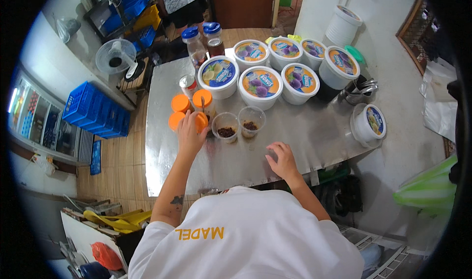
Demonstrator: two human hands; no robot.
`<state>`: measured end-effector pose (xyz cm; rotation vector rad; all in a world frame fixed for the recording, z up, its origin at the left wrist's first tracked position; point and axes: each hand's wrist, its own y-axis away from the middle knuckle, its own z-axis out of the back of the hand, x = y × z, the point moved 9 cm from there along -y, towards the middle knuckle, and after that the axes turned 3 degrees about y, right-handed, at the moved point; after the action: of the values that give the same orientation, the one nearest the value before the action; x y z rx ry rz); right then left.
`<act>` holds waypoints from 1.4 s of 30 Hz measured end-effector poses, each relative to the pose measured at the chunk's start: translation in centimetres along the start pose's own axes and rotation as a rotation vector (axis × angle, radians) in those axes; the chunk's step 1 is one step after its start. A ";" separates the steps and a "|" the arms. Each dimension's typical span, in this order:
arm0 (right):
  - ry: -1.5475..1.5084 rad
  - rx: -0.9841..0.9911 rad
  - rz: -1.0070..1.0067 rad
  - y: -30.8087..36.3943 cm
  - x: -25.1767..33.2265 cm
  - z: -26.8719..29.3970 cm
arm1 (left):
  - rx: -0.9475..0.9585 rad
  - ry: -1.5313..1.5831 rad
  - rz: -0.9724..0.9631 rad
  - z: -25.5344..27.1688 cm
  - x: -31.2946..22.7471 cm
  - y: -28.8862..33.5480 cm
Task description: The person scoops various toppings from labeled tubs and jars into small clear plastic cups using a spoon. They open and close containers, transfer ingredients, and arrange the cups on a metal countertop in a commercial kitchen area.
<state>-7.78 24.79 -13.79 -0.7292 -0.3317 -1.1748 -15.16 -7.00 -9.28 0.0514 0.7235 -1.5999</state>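
My left hand (191, 134) reaches to the front of a cluster of small jars, its fingers curled over an orange lid (201, 122). More orange lids (180, 103) sit close around it. A spoon handle (202, 103) rises just beyond my fingers; what it stands in is partly hidden. To the right are two clear plastic cups, one (225, 126) beside the other (251, 121), each with dark brown bits at the bottom. My right hand (282, 160) hovers near the table's front edge, fingers loosely bent and apart, holding nothing.
Several white tubs (260, 88) with printed lids line the back of the metal table (236, 163). Two blue-lidded jars (213, 40) and a can (188, 84) stand at back left. A utensil holder (358, 93) and a tub (369, 124) stand right. Another person (179, 1) stands beyond.
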 end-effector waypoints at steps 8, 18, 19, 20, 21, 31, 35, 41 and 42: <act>-0.019 -0.054 0.036 -6.5 -3.9 5.3 | -0.022 -0.007 0.059 0.3 0.0 1.2; -0.180 0.005 0.290 -19.3 -2.6 4.2 | -0.196 -0.046 0.109 3.8 -3.3 2.1; -0.189 0.022 0.316 -20.5 -1.9 3.4 | -0.210 -0.030 0.087 3.7 -3.1 1.6; -0.196 0.022 0.355 -21.6 -1.1 2.5 | -0.208 -0.008 0.119 3.3 -2.4 1.1; -0.203 0.012 0.395 -22.7 -0.3 1.9 | -0.188 0.005 0.146 2.7 -1.8 0.2; -0.277 0.025 0.455 -24.3 1.3 -0.9 | 0.032 -0.076 0.331 -0.5 0.0 -1.5; -0.124 0.020 0.486 -26.2 -1.7 0.0 | -0.020 -0.091 0.244 -0.1 -0.4 -0.9; 0.423 -0.062 0.149 -34.5 -11.7 2.6 | 0.000 -0.159 0.283 -0.9 0.4 -0.4; 0.524 -0.068 0.090 -35.7 -13.5 2.9 | 0.010 -0.156 0.272 -1.1 0.5 -0.3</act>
<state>-45.26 29.42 -7.38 -0.4646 0.1778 -1.2479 -15.99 -6.95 -10.28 0.0303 0.5622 -1.3315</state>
